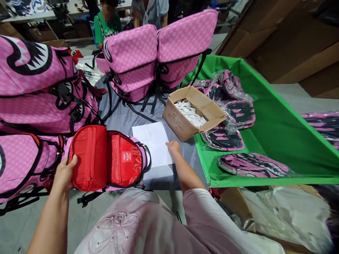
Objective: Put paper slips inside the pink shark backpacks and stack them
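Pale pink clothing (161,229) on the wearer fills the bottom centre. Above it, left of centre, a pink backpack with glossy red lining (125,169) lies spread wide. Its red flap (88,158) is clasped in the left hand (65,173), thumb in front, other fingers hidden behind. Near mid-frame, the right hand (173,147) curls at the edge of a white paper sheet (160,150); I can't tell whether it pinches. Pink checkered backpacks (26,109) at the left edge are cut off.

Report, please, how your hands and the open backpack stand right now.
Left fingers gripping red flap; backpack lying open. Right fingers at edge of paper. Carton nearby, not in the way.
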Tool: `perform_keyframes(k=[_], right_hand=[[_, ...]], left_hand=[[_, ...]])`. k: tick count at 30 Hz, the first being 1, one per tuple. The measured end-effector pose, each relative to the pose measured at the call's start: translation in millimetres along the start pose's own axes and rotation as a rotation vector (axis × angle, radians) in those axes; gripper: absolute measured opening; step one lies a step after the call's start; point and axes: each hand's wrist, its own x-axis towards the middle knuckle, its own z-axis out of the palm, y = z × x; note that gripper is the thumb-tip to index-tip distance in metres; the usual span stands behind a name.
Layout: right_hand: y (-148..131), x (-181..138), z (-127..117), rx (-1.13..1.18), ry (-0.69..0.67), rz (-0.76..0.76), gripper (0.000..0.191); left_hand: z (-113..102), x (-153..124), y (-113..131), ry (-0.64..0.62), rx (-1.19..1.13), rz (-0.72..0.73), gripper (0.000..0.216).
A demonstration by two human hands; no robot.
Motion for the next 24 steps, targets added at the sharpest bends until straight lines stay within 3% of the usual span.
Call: perform_keyframes(k=[4, 8, 13, 15, 19, 24], right_hand=[[-2, -2, 0, -0.056, 0.058, -0.088, 0.026], [-1, -17, 2, -0.13, 0.172, -0.197, 0.03], [2, -32, 10, -0.163, 0.3, -0.478, 0.029], [1, -31, 14, -0.125, 0.326, -0.401, 0.03], [-3, -16, 17, -0.049, 0.258, -0.004, 0.044], [-5, -7, 17, -0.062, 0.217, -0.058, 0.031]], left_hand=[[1, 0, -3, -0.022, -0.007, 0.005, 0.045], [1, -1, -5, -0.045, -0.04, 0.0, 0.047], [0, -1, -7, -0.052, -0.046, 0.001, 0.037], [0, -1, -8, -0.063, -0.042, -0.001, 0.034], [3, -6, -4, -0.055, -0.042, -0.016, 0.03], [7, -12, -2, -0.044, -0.045, -0.024, 0.031]])
